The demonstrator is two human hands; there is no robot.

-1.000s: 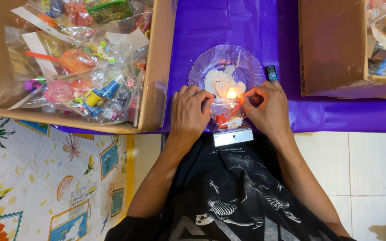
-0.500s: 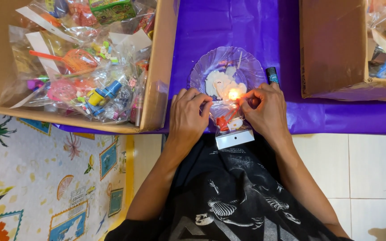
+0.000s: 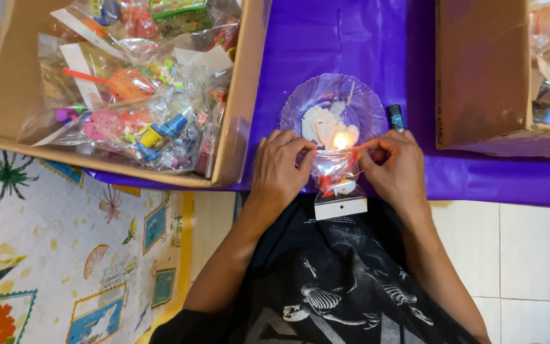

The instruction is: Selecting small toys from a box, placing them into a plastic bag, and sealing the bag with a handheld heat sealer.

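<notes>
Over the lit candle stub (image 3: 340,139) on the clear plastic plate (image 3: 364,95), the left hand (image 3: 279,171) and right hand (image 3: 397,173) each pinched the small clear plastic toy bag (image 3: 335,173).

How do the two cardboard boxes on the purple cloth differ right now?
The left box shows its whole inside, packed with clear bags of colourful small toys; the right box is cut off by the frame edge, so only a strip of bagged items shows. The left box lies nearer the left hand, the right box nearer the right hand. Both are open brown cardboard on the purple cloth, flanking the clear plate.
</notes>
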